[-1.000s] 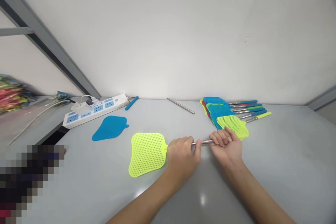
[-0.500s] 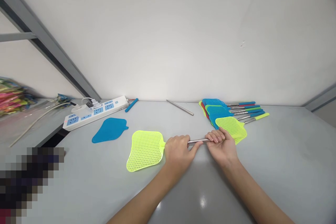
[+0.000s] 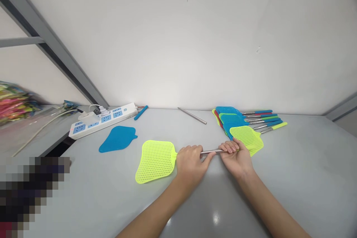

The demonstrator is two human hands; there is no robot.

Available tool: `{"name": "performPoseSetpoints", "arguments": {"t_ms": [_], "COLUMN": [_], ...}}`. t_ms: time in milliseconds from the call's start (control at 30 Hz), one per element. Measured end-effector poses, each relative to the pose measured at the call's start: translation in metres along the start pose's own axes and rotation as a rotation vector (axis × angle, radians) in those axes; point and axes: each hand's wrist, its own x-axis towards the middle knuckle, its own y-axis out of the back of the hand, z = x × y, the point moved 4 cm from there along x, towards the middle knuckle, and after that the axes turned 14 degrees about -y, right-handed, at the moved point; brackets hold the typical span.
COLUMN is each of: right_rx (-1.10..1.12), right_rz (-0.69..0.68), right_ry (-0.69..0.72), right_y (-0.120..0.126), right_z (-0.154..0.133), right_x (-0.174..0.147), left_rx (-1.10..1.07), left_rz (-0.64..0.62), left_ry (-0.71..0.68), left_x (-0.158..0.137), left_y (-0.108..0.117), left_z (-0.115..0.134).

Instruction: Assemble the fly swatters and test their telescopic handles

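A yellow-green fly swatter (image 3: 157, 161) lies across the front of me, its perforated head to the left and its metal rod running right. My left hand (image 3: 190, 165) is wrapped round the rod close to the head, thumb stretched along the metal. Around the rod's other end my right hand (image 3: 237, 157) is closed, palm turned up; a bit of yellow shows by its fingers, and the rest of that end is hidden. Just behind the right hand lies a stack of swatters (image 3: 232, 119) in blue, green, red and yellow-green, handles pointing right.
Left on the grey table (image 3: 306, 178) lie a blue swatter head (image 3: 118, 138) and a blue handle grip (image 3: 141, 113). A loose metal rod (image 3: 192, 115) rests near the wall. A white power strip (image 3: 103, 121) has plugs in it. Colourful packets (image 3: 16, 102) sit far left.
The view has shifted slightly. Both hands keep their grip on the swatter; a little yellow at the rod's right end now shows by my right fingers.
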Motion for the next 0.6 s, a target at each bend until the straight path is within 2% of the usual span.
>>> {"name": "performPoseSetpoints", "arguments": {"t_ms": [600], "right_rx": [0.029], "right_rz": [0.045], "right_ry": [0.009], "right_y": [0.0000], "right_z": [-0.0005], "right_x": [0.0000], "left_rx": [-0.001], "left_rz": [0.041], "left_ry": [-0.022], "left_x": [-0.0022], "left_y": [-0.0013], "left_z": [0.0008]}}
